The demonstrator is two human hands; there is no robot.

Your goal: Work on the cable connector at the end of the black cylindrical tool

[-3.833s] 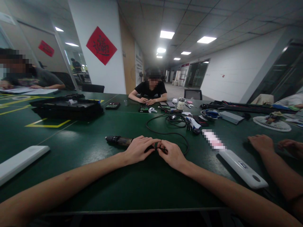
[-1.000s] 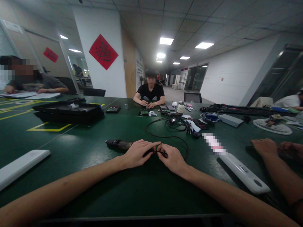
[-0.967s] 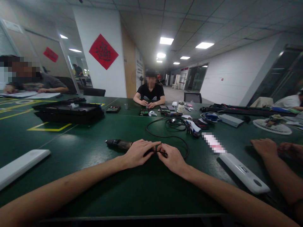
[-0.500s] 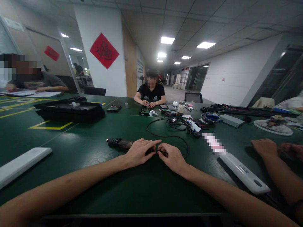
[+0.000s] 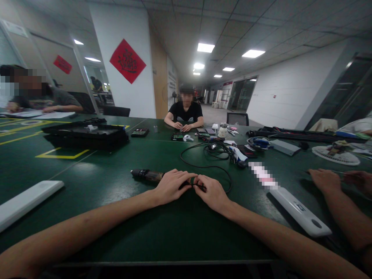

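Observation:
A dark electric screwdriver (image 5: 147,175) lies on the green table, its tip pointing left. My left hand (image 5: 171,186) is closed around its rear end, which the fingers mostly cover. Close by on the right, my right hand (image 5: 213,194) pinches the black cable (image 5: 228,175) where it meets the screwdriver's back. The fingertips of both hands touch or nearly touch there, so the joint between tool and cable is largely hidden. From my right hand the cable loops away toward a tangle farther back.
A white elongated device (image 5: 302,213) lies to the right, near a co-worker's hands (image 5: 325,181). Another white bar (image 5: 29,203) is at the left. Behind it stands a black tray (image 5: 84,135). Across the table sits a person (image 5: 186,112) among circuit boards and small parts.
My left index finger has lowered from its outstretched position toward the right fingertips. Both hands otherwise stay in place, and the screwdriver has hardly moved.

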